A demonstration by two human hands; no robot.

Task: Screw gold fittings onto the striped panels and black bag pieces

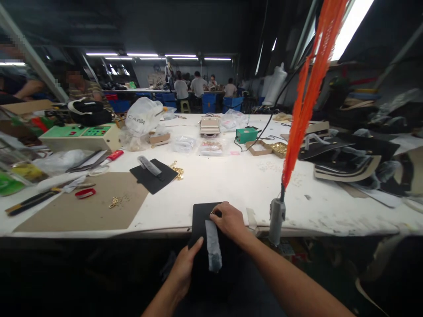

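A black flat panel (200, 215), which looks like a bag piece, rests partly on the table's front edge and extends toward me. My left hand (183, 267) grips its left side, thumb on top and the other fingers hidden beneath. Along the panel runs a strap wrapped in whitish film (213, 243). At the strap's far end, my right hand (229, 220) is closed in a pinch on a small gold-coloured metal piece (212, 213); its exact kind is too small to make out. A similar black panel (161, 181) with a wrapped strap lies farther off, beside gold hardware (179, 171).
A grey screwdriver-like tool (276, 220) hangs under orange strands (302, 101) to my right. Brown board (86, 207) with small gold pieces (114, 202) lies left. Stacked bag pieces (346, 163) sit right; a green box (246, 134) stands behind. Several people work farther back.
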